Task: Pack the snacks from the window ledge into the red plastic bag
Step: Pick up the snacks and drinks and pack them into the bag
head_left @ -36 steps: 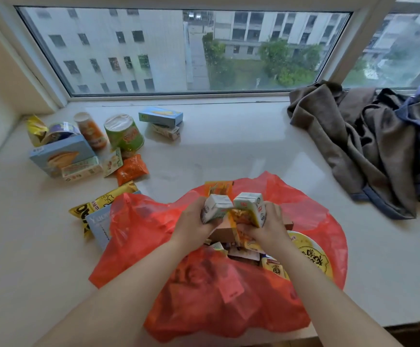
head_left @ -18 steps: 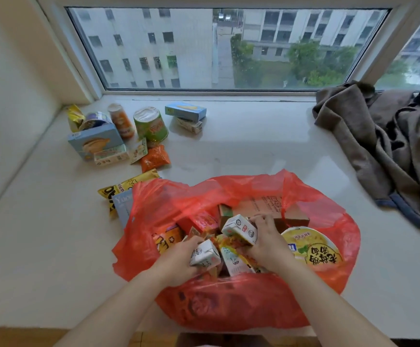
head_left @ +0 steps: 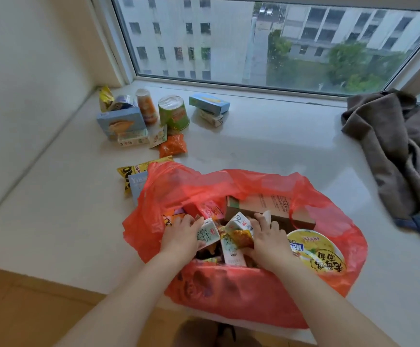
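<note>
The red plastic bag [head_left: 229,291] lies open on the pale window ledge [head_left: 266,146] near its front edge. Inside it are a brown box [head_left: 274,204], a yellow noodle bowl [head_left: 321,256] and several small packets. My left hand [head_left: 181,236] grips a small white carton [head_left: 207,234] down inside the bag. My right hand [head_left: 269,236] grips a second white carton [head_left: 239,221] beside it. On the ledge at the back left stand a green can [head_left: 173,112], an orange tube [head_left: 146,105], blue boxes [head_left: 121,122] and an orange packet [head_left: 173,146].
A yellow packet [head_left: 133,170] and a light-blue box [head_left: 137,182] lie half under the bag's left edge. Another blue box [head_left: 209,103] sits on a small carton further back. A heap of brown and blue clothes [head_left: 399,156] covers the ledge's right side. The wall closes the left.
Both hands have lowered the two white cartons from above the bag down into it, among the other snacks. The camera has shifted leftward and closer.
</note>
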Available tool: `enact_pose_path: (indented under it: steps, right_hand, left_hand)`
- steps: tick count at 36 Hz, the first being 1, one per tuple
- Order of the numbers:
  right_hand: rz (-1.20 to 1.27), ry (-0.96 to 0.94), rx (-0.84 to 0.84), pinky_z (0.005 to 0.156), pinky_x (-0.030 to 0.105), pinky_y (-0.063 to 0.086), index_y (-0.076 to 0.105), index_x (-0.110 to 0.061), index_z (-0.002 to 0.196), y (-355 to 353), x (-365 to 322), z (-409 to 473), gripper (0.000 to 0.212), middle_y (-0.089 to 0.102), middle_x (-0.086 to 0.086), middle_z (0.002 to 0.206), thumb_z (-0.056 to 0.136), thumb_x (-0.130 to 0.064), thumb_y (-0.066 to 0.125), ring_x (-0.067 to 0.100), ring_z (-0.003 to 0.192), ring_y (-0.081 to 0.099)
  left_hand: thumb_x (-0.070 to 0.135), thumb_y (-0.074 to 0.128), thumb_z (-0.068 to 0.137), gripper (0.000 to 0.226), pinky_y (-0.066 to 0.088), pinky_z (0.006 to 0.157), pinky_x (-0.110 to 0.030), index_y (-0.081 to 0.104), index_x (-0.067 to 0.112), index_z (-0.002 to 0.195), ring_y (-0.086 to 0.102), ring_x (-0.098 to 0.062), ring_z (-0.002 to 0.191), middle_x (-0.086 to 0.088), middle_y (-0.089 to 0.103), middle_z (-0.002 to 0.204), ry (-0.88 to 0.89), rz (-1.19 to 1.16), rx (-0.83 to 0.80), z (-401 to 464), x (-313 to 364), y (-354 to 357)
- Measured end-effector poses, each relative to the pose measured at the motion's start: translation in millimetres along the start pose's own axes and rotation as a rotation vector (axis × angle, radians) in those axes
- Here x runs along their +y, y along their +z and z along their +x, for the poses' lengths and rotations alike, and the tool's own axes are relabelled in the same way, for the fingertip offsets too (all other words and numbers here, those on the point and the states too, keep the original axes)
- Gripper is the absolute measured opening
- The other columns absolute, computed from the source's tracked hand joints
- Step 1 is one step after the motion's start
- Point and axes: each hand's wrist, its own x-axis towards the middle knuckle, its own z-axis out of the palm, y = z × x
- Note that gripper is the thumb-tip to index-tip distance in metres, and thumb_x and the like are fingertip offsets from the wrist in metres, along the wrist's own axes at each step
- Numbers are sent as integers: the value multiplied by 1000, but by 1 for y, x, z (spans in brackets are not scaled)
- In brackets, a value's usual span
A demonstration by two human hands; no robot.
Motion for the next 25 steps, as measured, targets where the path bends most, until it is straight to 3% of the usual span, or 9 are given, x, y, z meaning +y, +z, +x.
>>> enact_pose_path:
  steps: [5, 10, 13, 17, 20, 25]
  right_hand:
    - [7, 30, 54, 98, 48, 35, 26, -23, 141, -8, 0, -1, 76, 16, 0, 151, 79, -57, 54, 32, 127, 31]
    - [77, 21, 66, 109, 63, 17, 28, -34, 143, -29, -9, 4, 73, 11, -7, 155, 80, -63, 48, 34, 144, 8]
    - [81, -17, 145, 111, 59, 19, 32, -33, 141, -45, -26, 9, 68, 17, -6, 154, 81, -60, 50, 30, 144, 9]
    - [143, -89, 261, 116, 46, 18, 34, -24, 141, -68, -57, 22, 62, 24, 2, 152, 87, -49, 51, 26, 143, 15]
    - [223, -167, 357, 115, 36, 19, 34, -18, 141, -87, -85, 34, 56, 32, 4, 147, 92, -41, 48, 23, 137, 24]
    - [363, -242, 551, 102, 36, 32, 47, -14, 132, -117, -140, 57, 41, 46, 5, 135, 94, -30, 48, 24, 125, 38]
  left_hand:
    - [44, 58, 88, 62, 33, 102, -37, 35, 20, 140, 31, -26, 128, -3, 37, 138, 11, 126, 57, 3, 14, -11]
    - [37, 54, 91, 60, 31, 107, -35, 32, 20, 144, 32, -24, 129, -3, 38, 140, 68, -15, 302, -5, 17, -32]
    - [22, 69, 80, 61, 45, 99, -39, 42, 18, 135, 44, -27, 119, -7, 47, 130, 133, -220, 578, -8, 13, -52]
    - [16, 72, 73, 63, 45, 95, -38, 40, 19, 127, 49, -29, 114, -10, 49, 125, 115, -313, 791, -4, -6, -83]
    - [16, 71, 75, 57, 46, 91, -39, 49, 14, 128, 50, -29, 112, -11, 50, 125, 15, -359, 840, 4, -31, -101]
    - [26, 62, 84, 55, 42, 96, -38, 45, 18, 136, 41, -24, 120, -4, 42, 136, -188, -358, 705, 21, -94, -110]
